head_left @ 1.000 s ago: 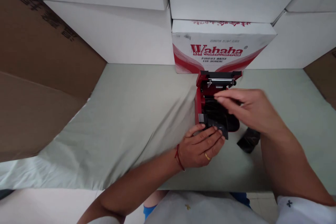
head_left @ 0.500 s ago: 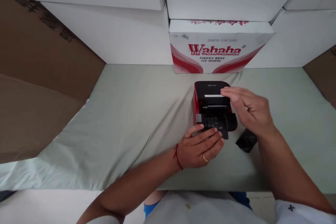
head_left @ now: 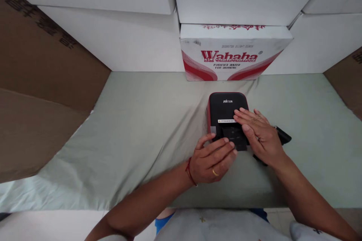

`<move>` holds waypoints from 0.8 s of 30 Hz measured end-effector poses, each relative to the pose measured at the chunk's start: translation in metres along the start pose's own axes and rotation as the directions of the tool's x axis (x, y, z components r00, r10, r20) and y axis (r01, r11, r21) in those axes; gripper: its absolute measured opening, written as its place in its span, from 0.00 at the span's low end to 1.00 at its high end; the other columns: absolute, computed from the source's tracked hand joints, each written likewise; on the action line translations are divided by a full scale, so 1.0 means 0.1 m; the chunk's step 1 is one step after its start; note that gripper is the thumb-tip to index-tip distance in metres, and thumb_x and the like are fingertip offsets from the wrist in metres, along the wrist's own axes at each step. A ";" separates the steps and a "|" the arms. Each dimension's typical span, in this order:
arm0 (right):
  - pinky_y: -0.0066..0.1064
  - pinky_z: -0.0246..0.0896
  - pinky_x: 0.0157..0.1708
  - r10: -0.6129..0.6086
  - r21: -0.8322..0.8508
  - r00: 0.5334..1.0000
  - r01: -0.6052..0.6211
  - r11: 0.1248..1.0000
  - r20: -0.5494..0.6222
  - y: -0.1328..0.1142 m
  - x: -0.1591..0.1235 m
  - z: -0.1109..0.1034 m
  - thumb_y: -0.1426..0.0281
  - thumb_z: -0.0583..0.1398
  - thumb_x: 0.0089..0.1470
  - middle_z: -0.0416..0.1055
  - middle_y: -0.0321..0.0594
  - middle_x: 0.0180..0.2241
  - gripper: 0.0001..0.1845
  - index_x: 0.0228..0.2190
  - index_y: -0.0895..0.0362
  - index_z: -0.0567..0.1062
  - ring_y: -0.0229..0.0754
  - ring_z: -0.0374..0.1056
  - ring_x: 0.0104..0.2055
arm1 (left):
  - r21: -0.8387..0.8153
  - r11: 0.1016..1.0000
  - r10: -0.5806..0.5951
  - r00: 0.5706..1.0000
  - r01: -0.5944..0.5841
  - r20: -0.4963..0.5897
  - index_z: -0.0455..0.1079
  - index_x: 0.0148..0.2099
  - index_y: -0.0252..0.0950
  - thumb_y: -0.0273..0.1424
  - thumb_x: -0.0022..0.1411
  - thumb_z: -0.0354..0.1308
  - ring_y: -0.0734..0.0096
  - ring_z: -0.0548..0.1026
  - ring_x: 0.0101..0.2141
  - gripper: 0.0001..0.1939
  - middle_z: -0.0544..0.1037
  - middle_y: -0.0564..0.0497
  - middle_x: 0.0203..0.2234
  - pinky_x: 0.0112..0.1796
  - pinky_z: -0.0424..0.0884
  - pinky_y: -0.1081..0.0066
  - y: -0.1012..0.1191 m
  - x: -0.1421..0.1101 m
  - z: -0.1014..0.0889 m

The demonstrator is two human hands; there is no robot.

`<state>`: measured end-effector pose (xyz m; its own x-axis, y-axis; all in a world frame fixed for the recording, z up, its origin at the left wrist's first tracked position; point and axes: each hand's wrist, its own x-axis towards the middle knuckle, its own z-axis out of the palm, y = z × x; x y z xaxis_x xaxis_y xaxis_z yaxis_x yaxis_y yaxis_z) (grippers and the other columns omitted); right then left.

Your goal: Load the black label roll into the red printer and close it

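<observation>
Your right hand (head_left: 263, 135) lies open, its fingers flat on the right part of the lid of a compact, round-cornered machine with a black top and red sides (head_left: 224, 108). The machine rests on the bench under a pale green cloth (head_left: 147, 120), just ahead of your left grip and partly under your right. Your left hand (head_left: 212, 163) reaches its front edge, fingers lightly bent over a thin, glossy black sheet (head_left: 239, 141) that sticks out toward you; your thumb is hidden, so I cannot tell whether you are pinching it. A narrow white label strip (head_left: 226, 121) sits just left of your right fingers, along the lid's front. Past the outer side of your right hand, a black object (head_left: 283, 135) shows in part; your hand covers the rest. Well ahead of both hands stands a white and red printed carton (head_left: 236, 51).

The casing looks like stiff, smooth plastic, probably fairly light and apt to slide on the cloth; hold it low by both red sides. The sheet seems soft, slippery and easily creased, so take it by its edges, and press the lid gently and evenly.
</observation>
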<state>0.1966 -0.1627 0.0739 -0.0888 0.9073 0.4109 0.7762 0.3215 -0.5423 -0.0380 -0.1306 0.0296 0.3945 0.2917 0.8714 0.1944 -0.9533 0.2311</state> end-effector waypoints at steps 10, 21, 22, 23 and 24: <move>0.59 0.64 0.73 -0.148 0.077 0.983 0.157 0.984 -0.111 -0.13 -0.40 0.01 0.71 0.62 0.70 0.86 0.39 0.59 0.23 0.60 0.43 0.85 0.55 0.76 0.68 | -0.544 0.409 -0.763 0.602 0.733 0.237 0.64 0.74 0.49 0.49 0.70 0.68 0.51 0.72 0.70 0.37 0.69 0.42 0.72 0.65 0.75 0.50 -0.39 -0.23 0.11; 0.56 0.79 0.56 -0.088 0.083 0.976 0.106 0.991 -0.200 -0.19 -0.55 0.06 0.71 0.62 0.69 0.87 0.39 0.56 0.25 0.62 0.40 0.85 0.57 0.79 0.59 | -0.687 0.113 -0.790 0.484 0.717 0.376 0.58 0.76 0.55 0.37 0.63 0.70 0.57 0.64 0.78 0.44 0.63 0.49 0.80 0.75 0.66 0.49 -0.63 -0.31 0.25; 0.56 0.79 0.56 -0.087 0.080 0.976 0.105 0.991 -0.201 -0.19 -0.54 0.06 0.70 0.62 0.68 0.87 0.39 0.55 0.25 0.61 0.40 0.85 0.57 0.80 0.58 | -0.682 0.114 -0.794 0.479 0.723 0.375 0.57 0.76 0.55 0.37 0.63 0.70 0.57 0.64 0.78 0.44 0.62 0.49 0.80 0.75 0.66 0.49 -0.64 -0.31 0.26; 0.57 0.80 0.56 -0.090 0.076 0.976 0.107 0.991 -0.200 -0.20 -0.53 0.05 0.70 0.62 0.68 0.88 0.39 0.54 0.24 0.60 0.40 0.86 0.57 0.80 0.57 | -0.678 0.120 -0.795 0.479 0.725 0.372 0.57 0.76 0.55 0.37 0.64 0.70 0.57 0.64 0.78 0.43 0.62 0.49 0.80 0.76 0.66 0.49 -0.64 -0.32 0.27; 0.56 0.80 0.56 -0.095 0.074 0.976 0.112 0.991 -0.195 -0.21 -0.50 0.03 0.70 0.63 0.68 0.88 0.39 0.53 0.23 0.59 0.41 0.86 0.57 0.81 0.57 | -0.678 0.138 -0.794 0.489 0.722 0.360 0.57 0.76 0.55 0.38 0.65 0.70 0.57 0.64 0.78 0.42 0.63 0.49 0.79 0.75 0.66 0.49 -0.63 -0.32 0.29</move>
<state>0.1831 -0.2144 0.0624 -0.0388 0.8021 0.5959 0.7133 0.4399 -0.5456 -0.0369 -0.0775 -0.0256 0.3621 0.9281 0.0867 -0.2968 0.0267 0.9546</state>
